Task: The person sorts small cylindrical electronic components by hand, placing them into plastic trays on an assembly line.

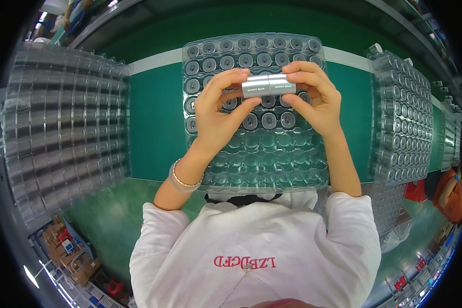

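Note:
Two short silver cylinders [255,87] are held end to end, lying level, with printing facing me. My left hand [216,110] pinches the left end between thumb and fingers. The right end is gripped the same way by my right hand [317,97]. Below them lies a clear plastic tray [264,167] of round pockets. Its far rows hold many upright cylinders with dark round tops [269,120], while the nearer rows show bare see-through plastic. My hands hide some of the tray's middle. A beaded bracelet [185,179] circles my left wrist.
A tall stack of clear trays [69,123] stands to the left on the green table [151,118]. On the right is another stack of filled trays [405,123]. Cardboard boxes [72,251] sit at the lower left. Part of another person [449,192] shows at the far right.

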{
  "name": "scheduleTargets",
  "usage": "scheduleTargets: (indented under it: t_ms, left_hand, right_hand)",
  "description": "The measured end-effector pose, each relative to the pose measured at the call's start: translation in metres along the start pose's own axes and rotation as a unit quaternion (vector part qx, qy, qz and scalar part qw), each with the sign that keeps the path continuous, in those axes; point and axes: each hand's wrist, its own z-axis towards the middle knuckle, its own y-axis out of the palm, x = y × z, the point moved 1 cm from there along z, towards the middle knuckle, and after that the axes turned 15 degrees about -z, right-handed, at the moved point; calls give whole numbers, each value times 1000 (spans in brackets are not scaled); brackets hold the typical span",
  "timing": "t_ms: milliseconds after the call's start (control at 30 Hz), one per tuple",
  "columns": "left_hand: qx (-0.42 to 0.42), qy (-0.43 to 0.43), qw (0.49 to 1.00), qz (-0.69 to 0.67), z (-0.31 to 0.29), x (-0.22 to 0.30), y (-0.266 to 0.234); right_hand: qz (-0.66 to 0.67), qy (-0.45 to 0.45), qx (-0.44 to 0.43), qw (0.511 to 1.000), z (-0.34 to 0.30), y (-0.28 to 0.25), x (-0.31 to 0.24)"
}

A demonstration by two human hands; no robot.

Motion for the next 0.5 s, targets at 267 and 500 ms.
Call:
scheduleTargets:
  t_ms: [267,500]
  left_hand:
    - [3,-10,1000,4,0,2,0]
    - [-1,-14,1000,5,0,1,0]
  right_hand:
    - [11,-3,6,1000,0,2,1]
    - [12,-6,6,1000,-1,1,1]
